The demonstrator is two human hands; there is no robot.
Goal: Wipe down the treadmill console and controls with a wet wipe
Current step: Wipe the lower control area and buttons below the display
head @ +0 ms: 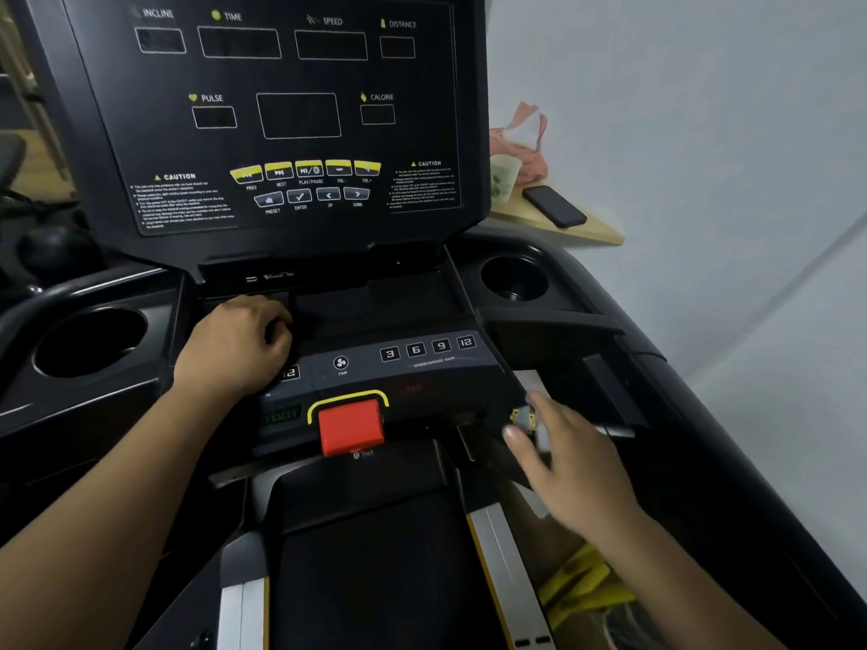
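Observation:
The black treadmill console stands upright with dark displays and yellow media buttons. Below it runs the control strip with numbered speed keys, a fan key and the red stop button. My left hand rests knuckles up on the tray above the strip's left end; its fingers are curled under, and what they cover is hidden. My right hand hovers blurred by the strip's right end with its fingers spread and straight. No wet wipe shows plainly; a pale blur sits by the right fingertips.
Cup holders sit at the left and right of the console. Behind, on a wooden shelf, lie a black phone, a paper cup and a pink bag. The belt runs below, and a pale wall stands at the right.

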